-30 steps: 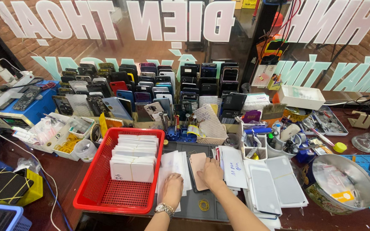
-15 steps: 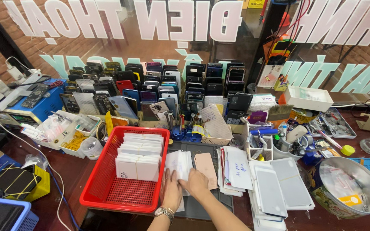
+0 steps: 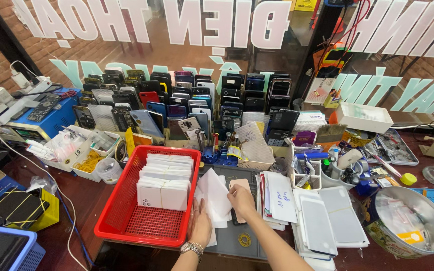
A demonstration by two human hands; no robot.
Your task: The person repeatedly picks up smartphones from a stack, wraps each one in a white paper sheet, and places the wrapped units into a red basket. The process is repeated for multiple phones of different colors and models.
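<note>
head camera looks steeply down, close over the cluttered workbench (image 3: 91, 200).

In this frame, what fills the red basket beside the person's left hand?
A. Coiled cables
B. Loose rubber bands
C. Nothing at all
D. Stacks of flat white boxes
D: the red basket holds rows of flat white boxes stacked toward its far end, just beside the left hand.

The right hand (image 3: 241, 199) hides most of the pink phone (image 3: 238, 186) beneath it.
</note>
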